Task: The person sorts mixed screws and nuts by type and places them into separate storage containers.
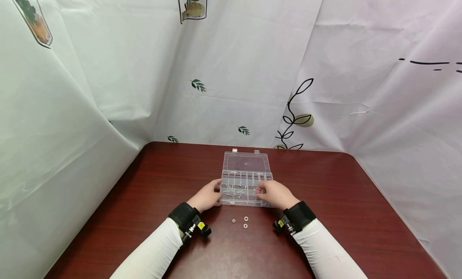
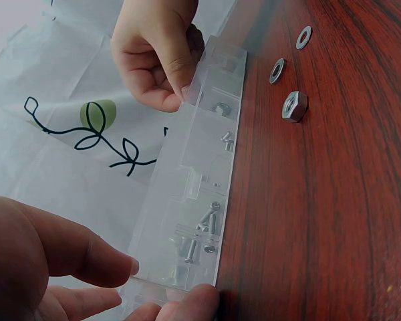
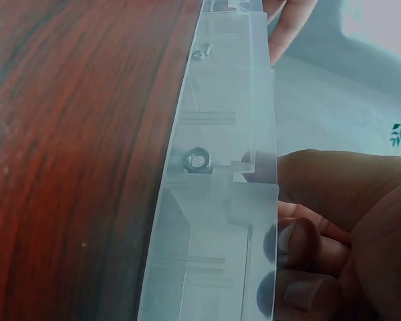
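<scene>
A clear plastic compartment box (image 1: 236,202) lies on the table with its lid (image 1: 246,162) folded back. My left hand (image 1: 207,195) grips the box's left end, thumb and fingers at the corner. Over the right-hand compartments my right hand (image 1: 278,194) reaches in with curled fingers; the box wall blurs its fingertips, so any small thing between them is hidden. Several screws (image 2: 210,231) lie in the left and middle compartments. A hex nut (image 3: 198,159) sits in a compartment near my right thumb. In front of the box lie a loose hex nut (image 2: 294,107) and two washers (image 2: 277,71).
The dark red wooden table (image 1: 180,166) extends on both sides of the box. White printed cloth (image 1: 231,90) hangs behind and beside it. Each wrist wears a black strap (image 1: 299,215) with a small camera.
</scene>
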A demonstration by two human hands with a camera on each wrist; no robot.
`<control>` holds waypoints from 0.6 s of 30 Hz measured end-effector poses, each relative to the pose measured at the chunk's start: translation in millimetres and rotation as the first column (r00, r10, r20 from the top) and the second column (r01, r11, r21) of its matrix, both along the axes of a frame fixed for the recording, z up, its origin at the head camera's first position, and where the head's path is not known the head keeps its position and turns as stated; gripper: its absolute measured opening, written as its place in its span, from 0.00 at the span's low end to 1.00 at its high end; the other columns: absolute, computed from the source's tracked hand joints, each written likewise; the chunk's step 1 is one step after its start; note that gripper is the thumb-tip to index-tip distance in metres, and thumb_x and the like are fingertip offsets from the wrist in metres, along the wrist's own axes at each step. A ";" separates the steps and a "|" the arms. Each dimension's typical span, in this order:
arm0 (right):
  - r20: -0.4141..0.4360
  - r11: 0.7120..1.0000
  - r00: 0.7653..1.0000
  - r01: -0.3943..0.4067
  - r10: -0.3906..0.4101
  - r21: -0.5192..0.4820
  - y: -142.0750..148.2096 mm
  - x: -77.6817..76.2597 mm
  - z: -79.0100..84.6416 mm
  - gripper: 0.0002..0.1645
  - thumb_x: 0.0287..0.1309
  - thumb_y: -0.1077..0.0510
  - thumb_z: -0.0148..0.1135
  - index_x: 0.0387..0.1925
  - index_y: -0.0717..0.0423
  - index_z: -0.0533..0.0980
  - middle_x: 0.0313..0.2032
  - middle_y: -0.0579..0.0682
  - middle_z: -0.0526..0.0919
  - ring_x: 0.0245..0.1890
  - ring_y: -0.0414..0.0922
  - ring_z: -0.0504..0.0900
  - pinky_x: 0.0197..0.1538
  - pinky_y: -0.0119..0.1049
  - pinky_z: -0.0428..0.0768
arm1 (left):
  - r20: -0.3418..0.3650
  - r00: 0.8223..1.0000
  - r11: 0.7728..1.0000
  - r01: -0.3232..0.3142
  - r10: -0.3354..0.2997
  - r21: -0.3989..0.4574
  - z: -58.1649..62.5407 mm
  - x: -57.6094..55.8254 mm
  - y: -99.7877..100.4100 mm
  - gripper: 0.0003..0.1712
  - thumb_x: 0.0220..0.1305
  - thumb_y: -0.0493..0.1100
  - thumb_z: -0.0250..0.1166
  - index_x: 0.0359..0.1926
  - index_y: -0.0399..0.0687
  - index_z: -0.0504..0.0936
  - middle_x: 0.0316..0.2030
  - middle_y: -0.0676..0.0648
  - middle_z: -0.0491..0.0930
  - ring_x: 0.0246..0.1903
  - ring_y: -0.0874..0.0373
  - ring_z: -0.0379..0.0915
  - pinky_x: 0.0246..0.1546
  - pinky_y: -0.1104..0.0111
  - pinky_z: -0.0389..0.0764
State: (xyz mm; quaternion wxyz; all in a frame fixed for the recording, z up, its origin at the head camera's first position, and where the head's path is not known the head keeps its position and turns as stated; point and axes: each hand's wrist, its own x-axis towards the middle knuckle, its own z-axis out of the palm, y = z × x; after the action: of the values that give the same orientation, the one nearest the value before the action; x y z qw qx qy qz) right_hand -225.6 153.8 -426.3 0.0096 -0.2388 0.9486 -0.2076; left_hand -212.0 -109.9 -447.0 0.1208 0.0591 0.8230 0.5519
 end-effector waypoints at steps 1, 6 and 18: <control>0.001 1.000 1.000 0.005 -0.005 0.001 0.0 -0.2 -0.3 0.11 0.58 0.56 0.68 0.23 0.44 0.75 0.17 0.37 0.72 0.20 0.37 0.68 0.29 0.34 0.70 | 0.000 1.000 1.000 -0.002 0.002 0.001 0.1 0.2 0.1 0.39 0.60 0.28 0.53 0.73 0.33 0.57 0.58 0.32 0.71 0.42 0.50 0.79 0.36 0.60 0.84; 0.001 1.000 1.000 0.022 -0.022 0.009 -0.2 -1.3 -1.3 0.11 0.58 0.55 0.68 0.22 0.43 0.75 0.16 0.38 0.71 0.19 0.37 0.68 0.28 0.34 0.69 | -0.008 1.000 1.000 -0.001 0.001 0.004 -0.2 0.8 0.3 0.39 0.58 0.27 0.53 0.73 0.32 0.57 0.57 0.32 0.71 0.41 0.49 0.79 0.35 0.60 0.84; -0.054 1.000 0.999 -0.007 0.008 0.018 -9.6 10.5 18.1 0.11 0.58 0.55 0.67 0.23 0.42 0.75 0.16 0.37 0.69 0.19 0.36 0.66 0.26 0.33 0.67 | -0.002 1.000 1.000 0.005 -0.005 0.002 0.4 0.9 -0.9 0.39 0.59 0.27 0.53 0.73 0.33 0.57 0.58 0.32 0.71 0.43 0.49 0.79 0.36 0.60 0.84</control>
State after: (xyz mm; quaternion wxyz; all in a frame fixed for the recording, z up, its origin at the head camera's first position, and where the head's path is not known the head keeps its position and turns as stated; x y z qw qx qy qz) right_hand -215.2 144.2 -408.3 -0.0130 -0.2477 0.9495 -0.1925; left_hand -211.1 -110.9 -446.6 0.1214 0.0616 0.8223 0.5525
